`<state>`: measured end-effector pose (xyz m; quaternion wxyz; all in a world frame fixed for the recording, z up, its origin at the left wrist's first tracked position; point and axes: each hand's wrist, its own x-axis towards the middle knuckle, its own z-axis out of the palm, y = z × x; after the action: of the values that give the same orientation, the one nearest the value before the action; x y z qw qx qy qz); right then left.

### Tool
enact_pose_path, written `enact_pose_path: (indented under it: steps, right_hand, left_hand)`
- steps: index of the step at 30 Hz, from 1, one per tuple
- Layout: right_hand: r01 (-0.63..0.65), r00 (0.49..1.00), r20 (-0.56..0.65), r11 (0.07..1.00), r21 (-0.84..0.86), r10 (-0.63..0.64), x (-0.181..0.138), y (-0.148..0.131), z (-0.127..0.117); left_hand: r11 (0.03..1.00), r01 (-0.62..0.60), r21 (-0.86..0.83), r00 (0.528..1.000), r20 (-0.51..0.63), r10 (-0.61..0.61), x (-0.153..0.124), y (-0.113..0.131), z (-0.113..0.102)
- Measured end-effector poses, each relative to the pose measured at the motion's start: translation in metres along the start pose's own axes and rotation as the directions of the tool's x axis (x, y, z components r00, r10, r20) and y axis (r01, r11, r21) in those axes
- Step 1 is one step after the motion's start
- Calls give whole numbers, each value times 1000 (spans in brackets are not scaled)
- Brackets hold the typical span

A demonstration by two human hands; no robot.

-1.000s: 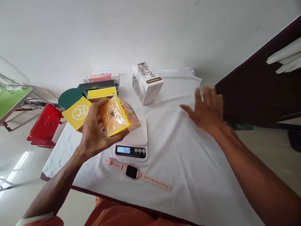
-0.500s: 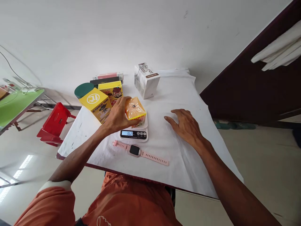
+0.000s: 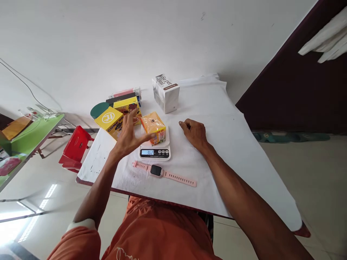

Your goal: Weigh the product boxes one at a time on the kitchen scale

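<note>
An orange wrapped packet [image 3: 153,125] rests on the white kitchen scale [image 3: 155,150], whose display is lit. My left hand [image 3: 129,137] hovers just left of the packet with its fingers apart, holding nothing. My right hand [image 3: 194,132] lies on the white cloth [image 3: 230,144] to the right of the scale, fingers curled loosely under and nothing visible in them. A pink smartwatch [image 3: 159,171] lies flat in front of the scale.
Behind my left hand are a yellow box [image 3: 108,120], a second yellow carton [image 3: 128,104], a dark box, a pink box and a green round lid [image 3: 99,108]. A white "Super Meal" box [image 3: 165,92] stands farther back. A red stool [image 3: 75,148] and green table [image 3: 29,135] stand left.
My left hand set the orange packet on the scale and let go, drawing back to the left. My right hand slid left toward the scale and its fingers curled.
</note>
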<state>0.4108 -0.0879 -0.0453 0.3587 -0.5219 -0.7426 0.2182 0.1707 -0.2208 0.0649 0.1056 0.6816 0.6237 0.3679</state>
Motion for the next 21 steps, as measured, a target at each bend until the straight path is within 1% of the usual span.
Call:
enact_pose_path:
  steps: [2, 4, 7, 10, 13, 16, 18, 19, 21]
  right_hand:
    - [4, 1000, 20, 1000, 0, -4, -1, 1, 0]
    - [10, 1000, 29, 1000, -12, -10, -1, 0, -1]
    - [41, 998, 52, 999, -16, -40, -4, -6, -2]
    - [47, 996, 76, 997, 65, -52, -10, -15, -7]
    - [-25, 993, 114, 987, 162, 6, -18, -24, -16]
    - [-125, 973, 216, 969, 214, 78, -31, -30, -25]
    - [-157, 960, 262, 959, 235, 93, -41, -32, -28]
    - [-159, 962, 258, 957, 242, 94, -46, -32, -28]
    - [-151, 974, 203, 958, 244, 102, -53, -31, -25]
  left_hand:
    - [997, 30, -71, 998, -53, -34, -10, -1, -6]
    - [992, 37, -119, 996, -72, -46, -18, -1, -8]
    - [993, 20, -121, 998, -61, -27, -22, -1, -3]
    - [994, -20, -103, 999, -43, 15, -19, -1, 5]
    - [997, -49, -68, 998, -38, 47, -12, -1, 9]
    - [998, -61, -24, 998, -21, 60, -4, -4, 13]
    - [998, -63, -13, 998, 2, 63, 1, -8, 19]
    - [998, -62, -14, 998, 10, 62, 4, -9, 24]
    - [998, -57, -23, 998, 2, 57, 9, -12, 34]
